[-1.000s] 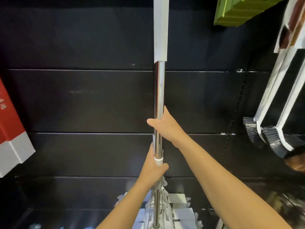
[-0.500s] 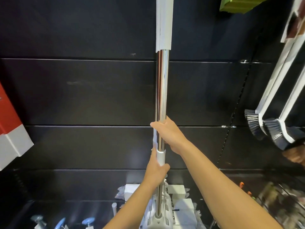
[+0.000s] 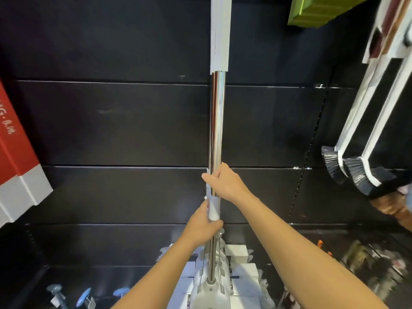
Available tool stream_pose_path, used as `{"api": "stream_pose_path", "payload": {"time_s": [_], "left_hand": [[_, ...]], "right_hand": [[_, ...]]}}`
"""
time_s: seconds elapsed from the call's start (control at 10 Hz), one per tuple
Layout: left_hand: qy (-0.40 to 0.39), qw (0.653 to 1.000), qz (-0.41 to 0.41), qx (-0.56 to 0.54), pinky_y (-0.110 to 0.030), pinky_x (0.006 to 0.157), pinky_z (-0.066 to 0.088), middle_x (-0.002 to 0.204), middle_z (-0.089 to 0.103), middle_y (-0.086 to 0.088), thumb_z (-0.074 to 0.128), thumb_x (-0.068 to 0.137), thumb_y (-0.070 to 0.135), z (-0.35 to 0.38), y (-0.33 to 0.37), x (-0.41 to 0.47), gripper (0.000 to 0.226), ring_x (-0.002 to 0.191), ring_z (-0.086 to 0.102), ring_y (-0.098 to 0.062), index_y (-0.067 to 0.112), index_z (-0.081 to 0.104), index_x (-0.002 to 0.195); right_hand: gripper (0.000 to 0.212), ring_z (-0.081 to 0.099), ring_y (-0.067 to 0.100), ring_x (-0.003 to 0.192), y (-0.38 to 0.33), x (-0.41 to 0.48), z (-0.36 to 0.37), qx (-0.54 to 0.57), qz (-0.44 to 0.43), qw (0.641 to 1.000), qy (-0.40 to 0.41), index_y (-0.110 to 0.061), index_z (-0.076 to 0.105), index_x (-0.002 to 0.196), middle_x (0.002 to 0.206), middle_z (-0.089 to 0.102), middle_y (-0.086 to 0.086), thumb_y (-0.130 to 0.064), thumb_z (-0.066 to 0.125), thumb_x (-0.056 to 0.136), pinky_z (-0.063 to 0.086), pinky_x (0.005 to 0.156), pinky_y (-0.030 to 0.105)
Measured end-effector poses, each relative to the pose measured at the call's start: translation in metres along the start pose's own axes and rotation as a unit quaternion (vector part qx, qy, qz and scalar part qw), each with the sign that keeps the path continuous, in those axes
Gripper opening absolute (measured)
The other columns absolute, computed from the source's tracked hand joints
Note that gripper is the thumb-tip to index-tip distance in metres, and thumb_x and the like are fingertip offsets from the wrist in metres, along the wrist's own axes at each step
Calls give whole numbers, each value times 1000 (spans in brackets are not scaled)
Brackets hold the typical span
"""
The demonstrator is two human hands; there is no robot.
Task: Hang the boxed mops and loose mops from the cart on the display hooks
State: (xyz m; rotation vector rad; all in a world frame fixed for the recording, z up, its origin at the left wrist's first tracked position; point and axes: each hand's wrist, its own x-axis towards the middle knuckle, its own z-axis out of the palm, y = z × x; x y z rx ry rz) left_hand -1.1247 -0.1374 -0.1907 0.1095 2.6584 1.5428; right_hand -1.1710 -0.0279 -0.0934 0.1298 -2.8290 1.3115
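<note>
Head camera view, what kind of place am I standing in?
Probably a shop's cleaning aisle: a black slatted display wall, white brushes hanging on it, a red box, and a mop in both hands.

**Mop upright at the wall, hands stacked on its pole**

The mop pole (image 3: 216,121) stands upright before the panelled wall (image 3: 124,121), near centre. The right hand (image 3: 224,184) grips it just above the left hand (image 3: 204,226). The mop head (image 3: 210,284) lies below both. Left of the pole hangs a box (image 3: 16,166); right of it hang two brushes (image 3: 347,170), well apart from the pole. Another box (image 3: 312,10) sits upper right. What may be a cart (image 3: 379,264) lies lower right, blurred.
</note>
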Motion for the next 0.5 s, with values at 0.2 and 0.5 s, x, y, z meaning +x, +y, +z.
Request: {"api": "stream_pose_path", "payload": {"time_s": [0.2,0.5], "left_hand": [[25,979,7,202,-27,97,49,151,54,-5,61,97,38,-33,-8,-32,66,126,55,-21,12,41,154],[79,909,-10,408,-46,100,49,133,66,-6,60,93,39,-61,-28,-95,47,122,60,-32,15,58,134]], "right_hand": [[69,59,33,129,18,-48,7,-118,-6,993,26,-17,41,150,148,54,7,-53,62,95,54,102,47],[64,49,36,134,57,-133,27,-350,9,937,-15,-15,42,148,150,48,11,-54,54,99,46,106,52]]}}
